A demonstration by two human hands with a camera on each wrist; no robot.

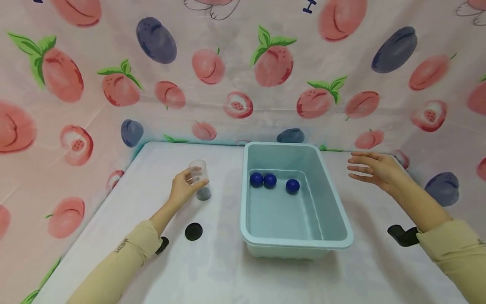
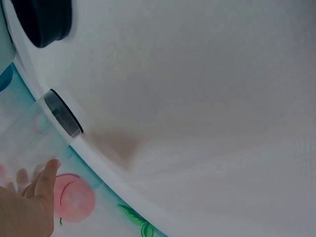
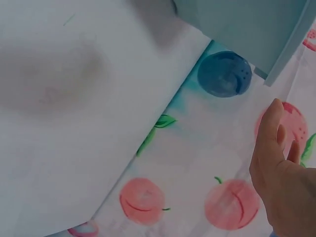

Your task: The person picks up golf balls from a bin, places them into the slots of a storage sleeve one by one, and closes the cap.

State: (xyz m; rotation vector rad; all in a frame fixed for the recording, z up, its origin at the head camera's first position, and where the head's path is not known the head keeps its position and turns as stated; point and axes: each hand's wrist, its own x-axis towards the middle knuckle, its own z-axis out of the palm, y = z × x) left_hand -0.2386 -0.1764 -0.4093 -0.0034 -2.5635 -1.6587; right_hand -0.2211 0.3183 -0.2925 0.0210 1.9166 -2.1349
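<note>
My left hand (image 1: 183, 185) grips a clear cup (image 1: 198, 171) with a dark base, thumb across its front and fingers behind. In the left wrist view, the cup (image 2: 32, 129) is tilted, and its dark base (image 2: 63, 113) faces the white tabletop. A round black lid (image 1: 193, 232) lies on the table nearer to me. To the right of the light blue tub (image 1: 296, 243), my right hand (image 1: 379, 169) is raised with fingers extended, touching nothing. Three dark blue balls, the left ball (image 1: 256, 180), middle ball (image 1: 270, 180) and right ball (image 1: 292, 186), lie inside the tub.
The tub stands around the middle of the white table (image 1: 212, 274). A fruit-printed cloth (image 1: 235, 50) hangs behind and at the sides. Black wrist straps show at the left cuff (image 1: 162, 245) and the right cuff (image 1: 402, 235).
</note>
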